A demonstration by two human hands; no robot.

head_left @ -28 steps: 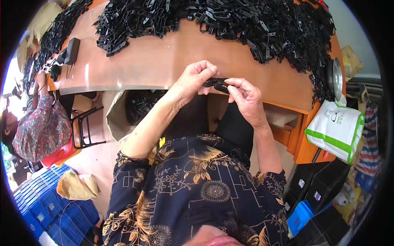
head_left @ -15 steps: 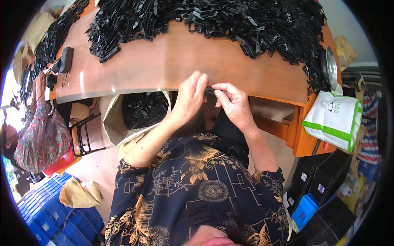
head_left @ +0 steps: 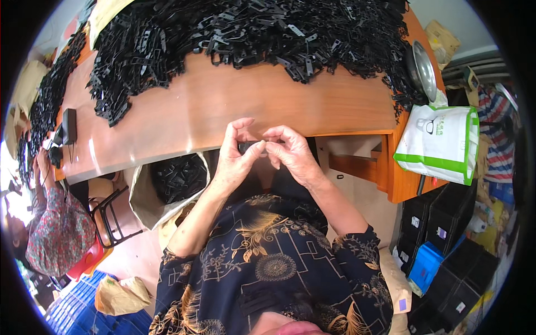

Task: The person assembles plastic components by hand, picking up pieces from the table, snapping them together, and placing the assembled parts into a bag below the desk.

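Note:
At the table's front edge, my left hand [head_left: 231, 162] curls its thumb and fingers around a small black plastic piece [head_left: 244, 146], mostly covered by the fingers. My right hand [head_left: 295, 155] meets it from the right, thumb and forefinger pinched against the tip of my left thumb. Whatever lies in that pinch is hidden. Beyond both hands, a large heap of flat black plastic pieces [head_left: 245, 39], some with slots and holes, covers the back of the brown table [head_left: 212, 106]. Below the edge, left of my left forearm, an open pale sack [head_left: 146, 204] holds more black pieces [head_left: 180, 177].
A metal bowl [head_left: 424, 72] leans at the table's right end, above a white and green bag [head_left: 438, 142]. Black bins [head_left: 427, 223] and a blue box [head_left: 427, 268] stand lower right. At left sit another person [head_left: 58, 231], a black-framed stool [head_left: 114, 218] and blue crates [head_left: 84, 304].
The view has shifted, so the heap and sack appear farther left. My left fingers, raised and straighter before, now curl around the black piece, and the two thumbs have come together.

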